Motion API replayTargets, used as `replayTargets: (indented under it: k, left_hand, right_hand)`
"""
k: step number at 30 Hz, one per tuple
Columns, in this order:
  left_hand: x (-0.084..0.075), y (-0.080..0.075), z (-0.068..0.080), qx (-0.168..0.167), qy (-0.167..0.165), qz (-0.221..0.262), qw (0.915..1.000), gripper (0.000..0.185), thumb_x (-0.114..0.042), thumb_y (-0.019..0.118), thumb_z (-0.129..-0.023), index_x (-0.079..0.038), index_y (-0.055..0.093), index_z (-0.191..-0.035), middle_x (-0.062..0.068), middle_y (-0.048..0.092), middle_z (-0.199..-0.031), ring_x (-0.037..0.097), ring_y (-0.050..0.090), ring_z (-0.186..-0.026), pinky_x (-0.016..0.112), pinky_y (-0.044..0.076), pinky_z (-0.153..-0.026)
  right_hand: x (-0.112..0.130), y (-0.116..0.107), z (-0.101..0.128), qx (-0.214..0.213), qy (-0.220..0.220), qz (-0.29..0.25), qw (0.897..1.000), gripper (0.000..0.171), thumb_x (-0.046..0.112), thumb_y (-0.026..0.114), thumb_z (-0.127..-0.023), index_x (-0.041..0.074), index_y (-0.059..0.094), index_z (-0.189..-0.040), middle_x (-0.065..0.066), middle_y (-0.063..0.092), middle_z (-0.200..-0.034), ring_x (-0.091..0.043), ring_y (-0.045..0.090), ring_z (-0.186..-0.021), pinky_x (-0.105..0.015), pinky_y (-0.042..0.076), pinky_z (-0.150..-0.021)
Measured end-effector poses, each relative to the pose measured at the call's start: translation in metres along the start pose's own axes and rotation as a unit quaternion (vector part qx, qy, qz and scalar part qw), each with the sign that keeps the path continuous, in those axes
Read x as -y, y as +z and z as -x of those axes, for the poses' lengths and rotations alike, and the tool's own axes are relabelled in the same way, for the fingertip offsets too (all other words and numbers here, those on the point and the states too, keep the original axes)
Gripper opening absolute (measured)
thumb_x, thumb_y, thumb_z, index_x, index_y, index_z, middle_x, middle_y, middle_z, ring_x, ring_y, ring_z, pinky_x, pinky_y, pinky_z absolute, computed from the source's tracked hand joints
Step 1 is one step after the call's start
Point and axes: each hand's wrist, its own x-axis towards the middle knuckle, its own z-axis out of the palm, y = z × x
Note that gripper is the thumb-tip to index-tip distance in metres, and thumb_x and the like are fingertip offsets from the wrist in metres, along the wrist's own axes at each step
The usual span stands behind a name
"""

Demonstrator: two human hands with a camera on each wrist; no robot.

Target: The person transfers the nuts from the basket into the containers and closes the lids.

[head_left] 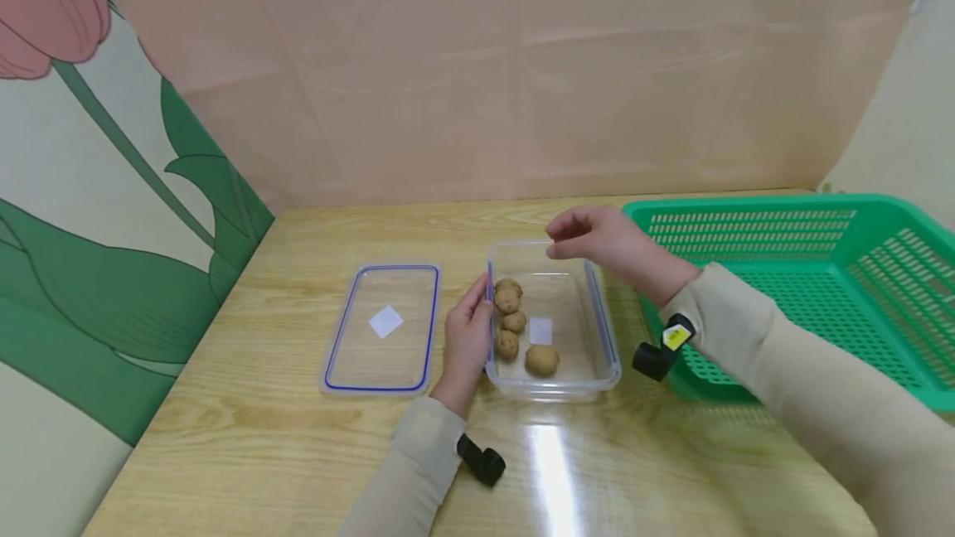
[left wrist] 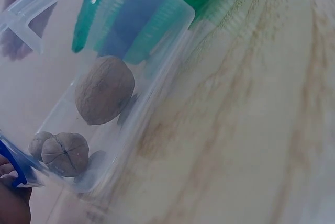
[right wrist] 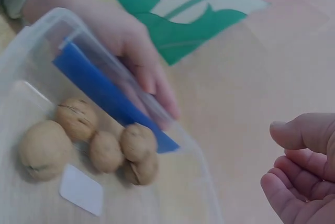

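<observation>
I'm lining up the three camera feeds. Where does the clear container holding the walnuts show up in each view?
Head: the clear container sits at centre on the table, between the lid and the green basket.
Left wrist: the clear container fills the left half, seen through its wall.
Right wrist: the clear container fills the lower left, with the left hand on its rim.
Shared landmark: the walnuts inside it.

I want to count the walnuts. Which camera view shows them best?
The right wrist view: five walnuts lie close and sharp in the clear container. The head view shows the walnuts small, with the far ones overlapping. The left wrist view shows only three through the wall.
</observation>
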Motion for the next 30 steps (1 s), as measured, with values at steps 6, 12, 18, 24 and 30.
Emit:
replayTargets:
  k: [6,12,18,24,30]
  left_hand:
    - [0.002,0.000,-0.001,-0.003,0.005,0.002,1.0000,0.040,-0.006,0.049,-0.089,-0.011,0.054,-0.129,0.006,0.052,-0.134,0.022,0.046,-0.125,0.034,0.038,-0.106]
    - [0.001,0.000,-0.001,-0.002,0.007,0.006,1.0000,0.040,-0.005,0.048,-0.090,-0.009,0.054,-0.129,0.007,0.052,-0.134,0.022,0.046,-0.126,0.034,0.037,-0.106]
    - [0.002,0.000,-0.001,-0.001,0.006,0.005,1.0000,0.040,-0.005,0.048,-0.090,-0.010,0.053,-0.129,0.005,0.051,-0.134,0.022,0.045,-0.126,0.034,0.037,-0.107]
    - [0.002,0.000,-0.001,-0.001,0.004,0.006,1.0000,0.040,-0.006,0.048,-0.090,-0.010,0.053,-0.129,0.005,0.051,-0.134,0.022,0.045,-0.126,0.034,0.037,-0.107]
    - [0.001,0.000,0.000,0.002,-0.001,0.012,0.9999,0.039,-0.006,0.048,-0.091,-0.011,0.053,-0.130,0.004,0.051,-0.135,0.021,0.044,-0.127,0.034,0.036,-0.107]
  right_hand:
    - [-0.007,-0.022,0.009,-0.024,0.004,-0.023,0.999,0.039,0.019,0.066,-0.085,-0.001,0.054,-0.117,-0.010,0.057,-0.112,-0.018,0.053,-0.101,-0.035,0.044,-0.093]
    - [-0.021,-0.036,0.016,-0.047,0.019,-0.014,0.999,0.041,0.026,0.067,-0.084,0.002,0.056,-0.116,-0.004,0.060,-0.107,-0.015,0.054,-0.097,-0.033,0.044,-0.089]
    - [-0.037,-0.051,0.020,-0.057,0.038,0.005,0.998,0.048,0.033,0.067,-0.084,0.002,0.054,-0.118,0.004,0.060,-0.104,-0.008,0.054,-0.092,-0.029,0.046,-0.085]
    - [-0.058,-0.066,0.021,-0.075,0.047,-0.001,0.996,0.056,0.036,0.068,-0.083,-0.001,0.052,-0.123,0.011,0.059,-0.101,-0.020,0.047,-0.107,-0.039,0.040,-0.093]
    - [-0.076,-0.077,0.021,-0.081,0.068,-0.017,0.994,0.058,0.036,0.067,-0.083,-0.001,0.049,-0.125,0.015,0.054,-0.099,-0.025,0.041,-0.114,-0.043,0.038,-0.096]
